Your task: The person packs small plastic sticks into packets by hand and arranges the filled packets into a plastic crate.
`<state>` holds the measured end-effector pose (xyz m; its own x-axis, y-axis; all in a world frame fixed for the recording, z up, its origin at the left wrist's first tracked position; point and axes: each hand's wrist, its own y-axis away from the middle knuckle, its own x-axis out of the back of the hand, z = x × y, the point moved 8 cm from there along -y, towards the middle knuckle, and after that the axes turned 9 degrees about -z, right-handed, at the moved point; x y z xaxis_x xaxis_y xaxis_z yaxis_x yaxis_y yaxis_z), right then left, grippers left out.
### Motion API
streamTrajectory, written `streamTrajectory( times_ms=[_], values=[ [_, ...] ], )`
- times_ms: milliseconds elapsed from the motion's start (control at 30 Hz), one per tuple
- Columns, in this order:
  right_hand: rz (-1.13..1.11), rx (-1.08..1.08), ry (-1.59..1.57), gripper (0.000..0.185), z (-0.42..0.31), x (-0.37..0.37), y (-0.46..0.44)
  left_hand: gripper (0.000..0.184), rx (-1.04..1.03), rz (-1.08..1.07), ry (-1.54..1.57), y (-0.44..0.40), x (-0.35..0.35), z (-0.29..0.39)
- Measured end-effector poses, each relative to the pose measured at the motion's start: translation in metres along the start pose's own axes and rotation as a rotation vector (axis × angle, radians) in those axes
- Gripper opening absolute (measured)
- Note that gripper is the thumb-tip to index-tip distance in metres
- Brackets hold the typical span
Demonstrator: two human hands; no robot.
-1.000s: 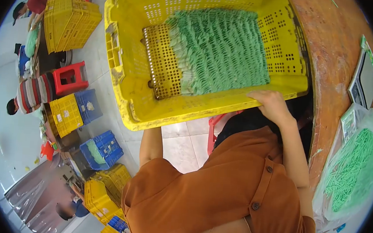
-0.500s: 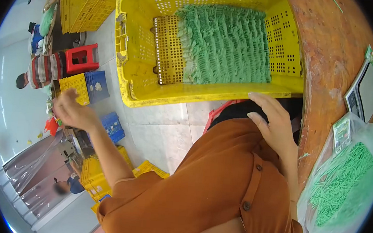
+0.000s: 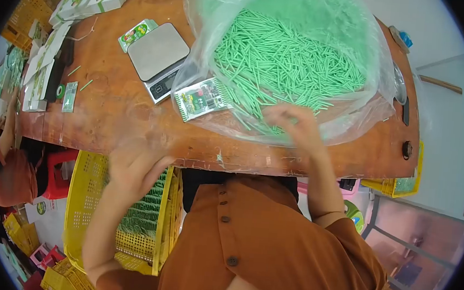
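Note:
A large clear plastic bag (image 3: 349, 113) lies open on the table, heaped with thin light-green sticks (image 3: 288, 59). My right hand (image 3: 297, 127) is at the bag's near edge, over the nearest sticks. Its fingers are bent and blurred, so I cannot tell whether they grip any. My left hand (image 3: 135, 164) is above the table's front edge, its thumb apart from smeared fingers and nothing visible in it. Beside the bag lies a printed green-and-white packet (image 3: 200, 100), against a digital scale (image 3: 158, 54). Below my left hand, a yellow crate (image 3: 82, 209) holds rows of green packets (image 3: 142, 209).
Another packet (image 3: 137, 34) lies behind the scale. White printed boxes (image 3: 47, 65) line the table's left side, with a small packet (image 3: 69, 97) and green tape (image 3: 60, 91) nearby. A co-worker (image 3: 9, 174) sits at the left. A metal bowl (image 3: 399, 84) is right of the bag.
My view has swung from the yellow crate to the table. My right hand has moved to the bag of sticks; my left hand has come in from the far left to the table edge.

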<state>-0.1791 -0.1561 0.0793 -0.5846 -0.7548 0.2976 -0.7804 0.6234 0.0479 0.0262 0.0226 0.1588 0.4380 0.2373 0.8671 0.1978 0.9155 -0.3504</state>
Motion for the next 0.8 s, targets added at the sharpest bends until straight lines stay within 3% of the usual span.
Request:
streamTrajectory(
  times_ms=[100, 167, 200, 267, 333, 400, 467, 533, 633, 667, 733, 800],
  values=[
    [0.245, 0.061, 0.311, 0.017, 0.009, 0.092, -0.006, 0.010, -0.030, 0.137, 0.196, -0.036, -0.041, 0.019],
    [0.293, 0.132, 0.427, 0.018, 0.005, 0.123, -0.022, 0.007, 0.168, 0.226, 0.350, -0.026, -0.080, 0.024],
    [0.266, 0.058, 0.579, 0.017, 0.012, 0.132, -0.033, 0.007, 0.164, 0.228, 0.340, -0.017, -0.104, 0.031],
    [0.250, -0.014, 0.728, 0.016, 0.023, 0.145, -0.047, 0.009, 0.535, 0.279, 0.669, 0.012, -0.155, 0.006],
    [0.262, -0.184, 0.960, 0.015, 0.038, 0.146, -0.059, 0.011, 0.569, 0.331, 0.653, 0.019, -0.163, 0.008],
    [0.324, -0.131, 1.021, 0.017, 0.055, 0.134, -0.068, 0.012, 0.606, 0.380, 0.627, 0.024, -0.166, 0.004],
    [0.401, -0.090, 1.064, 0.019, 0.069, 0.122, -0.071, 0.012, 0.708, 0.430, 0.792, 0.032, -0.173, -0.008],
    [0.456, 0.026, 0.881, 0.023, 0.074, 0.114, -0.065, 0.011, 0.672, 0.390, 0.728, 0.029, -0.173, -0.009],
    [0.413, -0.068, 0.692, 0.030, 0.082, 0.116, -0.056, 0.010, 0.597, 0.343, 0.649, 0.023, -0.166, -0.004],
    [0.415, -0.075, 0.696, 0.030, 0.078, 0.110, -0.053, 0.010, 0.559, 0.342, 0.621, 0.020, -0.162, -0.001],
    [0.501, -0.151, 1.022, 0.038, 0.059, 0.089, -0.050, 0.010, 0.551, 0.354, 0.627, 0.019, -0.163, -0.001],
    [0.515, -0.179, 1.010, 0.042, 0.063, 0.081, -0.054, 0.010, 0.552, 0.374, 0.632, 0.020, -0.163, 0.001]
  ],
)
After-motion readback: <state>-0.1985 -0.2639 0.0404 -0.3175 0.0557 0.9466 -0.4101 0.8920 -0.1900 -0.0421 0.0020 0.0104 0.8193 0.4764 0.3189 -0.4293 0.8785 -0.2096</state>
